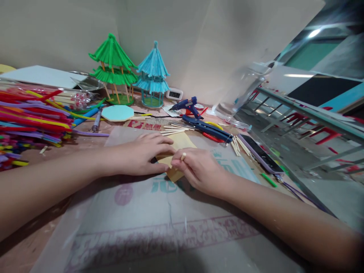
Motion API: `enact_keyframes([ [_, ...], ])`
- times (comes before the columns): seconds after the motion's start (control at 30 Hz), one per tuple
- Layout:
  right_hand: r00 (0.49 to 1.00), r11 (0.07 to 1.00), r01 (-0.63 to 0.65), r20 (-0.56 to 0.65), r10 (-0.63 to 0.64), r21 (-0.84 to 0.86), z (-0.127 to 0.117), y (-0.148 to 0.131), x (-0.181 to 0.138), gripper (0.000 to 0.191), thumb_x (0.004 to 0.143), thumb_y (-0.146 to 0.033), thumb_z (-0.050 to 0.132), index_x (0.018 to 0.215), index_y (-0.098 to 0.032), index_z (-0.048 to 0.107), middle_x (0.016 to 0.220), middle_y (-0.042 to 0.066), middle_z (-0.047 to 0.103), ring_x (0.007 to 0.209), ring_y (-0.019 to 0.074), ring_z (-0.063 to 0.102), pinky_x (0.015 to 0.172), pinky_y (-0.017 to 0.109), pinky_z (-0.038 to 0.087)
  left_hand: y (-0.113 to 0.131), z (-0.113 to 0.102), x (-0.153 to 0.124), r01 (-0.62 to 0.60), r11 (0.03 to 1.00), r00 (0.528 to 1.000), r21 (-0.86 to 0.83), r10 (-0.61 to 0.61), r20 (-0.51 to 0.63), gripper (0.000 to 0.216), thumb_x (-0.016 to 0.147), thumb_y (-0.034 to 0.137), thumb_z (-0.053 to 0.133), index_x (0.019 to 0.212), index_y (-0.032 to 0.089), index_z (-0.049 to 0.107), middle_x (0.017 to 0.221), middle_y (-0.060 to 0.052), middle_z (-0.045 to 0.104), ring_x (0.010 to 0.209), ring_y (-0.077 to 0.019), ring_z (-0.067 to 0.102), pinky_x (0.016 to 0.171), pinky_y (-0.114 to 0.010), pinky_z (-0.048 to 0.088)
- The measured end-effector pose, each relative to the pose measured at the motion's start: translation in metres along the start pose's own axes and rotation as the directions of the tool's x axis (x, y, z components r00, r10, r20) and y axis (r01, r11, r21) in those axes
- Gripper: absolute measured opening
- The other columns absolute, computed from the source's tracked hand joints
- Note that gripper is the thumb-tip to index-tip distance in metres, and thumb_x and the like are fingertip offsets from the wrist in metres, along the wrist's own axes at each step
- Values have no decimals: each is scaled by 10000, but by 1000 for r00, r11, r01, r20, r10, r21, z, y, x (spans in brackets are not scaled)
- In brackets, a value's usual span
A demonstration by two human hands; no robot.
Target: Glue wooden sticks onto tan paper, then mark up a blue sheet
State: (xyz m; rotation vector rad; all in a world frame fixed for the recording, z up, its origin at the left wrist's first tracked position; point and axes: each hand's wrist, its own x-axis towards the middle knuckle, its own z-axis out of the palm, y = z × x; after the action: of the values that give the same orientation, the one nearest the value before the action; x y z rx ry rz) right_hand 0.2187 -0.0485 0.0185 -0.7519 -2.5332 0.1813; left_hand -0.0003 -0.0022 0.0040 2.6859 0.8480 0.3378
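The left hand (pixel 142 155) lies flat, fingers spread and pressing down on a tan, flat piece of cardboard (pixel 178 146) that sits between both hands on a translucent plastic sheet (pixel 159 220). The right hand (pixel 199 168) pinches a short, pale wooden stick (pixel 182 156) at the card's near edge, apparently upright, though the view is blurry. Beyond the hands lie loose pale wooden sticks (pixel 173 131) and a blue glue gun (pixel 189 106). If the left palm lifts, the card could slide and the stick tip over.
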Motion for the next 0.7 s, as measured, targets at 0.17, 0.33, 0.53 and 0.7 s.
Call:
enact_keyframes([
  [0.17,998,998,27,50,-30,51,0,-1,0,356,1078,-304,359,823,-180,575,771,53,693,709,161,618,688,271,462,1,0,0,-1,1000,1000,-1,1,-1,476,954,522,545,1349,266,617,1528,-107,501,1421,-363,413,1172,-578,310],
  [0.33,1000,1000,-6,29,5,21,-1,-1,0,332,1071,-287,376,832,-177,579,742,45,677,674,160,600,670,274,449,0,1,0,8,1000,1000,8,-8,-2,469,959,526,542,1356,287,611,1532,-93,500,1427,-355,410,1176,-570,311],
  [0.53,1000,999,-8,18,7,52,-1,-3,0,296,1062,-269,400,847,-178,581,771,49,687,699,166,611,695,276,458,-2,2,0,2,1000,1000,11,-1,-24,482,961,555,525,1340,274,624,1523,-100,507,1424,-354,414,1176,-561,318],
  [0.7,999,992,9,52,-15,123,-1,-4,-1,327,1072,-291,395,828,-176,579,769,48,692,695,157,618,686,261,459,-1,1,0,0,1000,1000,15,0,12,495,947,544,557,1351,264,616,1544,-101,486,1430,-356,404,1182,-560,309],
])
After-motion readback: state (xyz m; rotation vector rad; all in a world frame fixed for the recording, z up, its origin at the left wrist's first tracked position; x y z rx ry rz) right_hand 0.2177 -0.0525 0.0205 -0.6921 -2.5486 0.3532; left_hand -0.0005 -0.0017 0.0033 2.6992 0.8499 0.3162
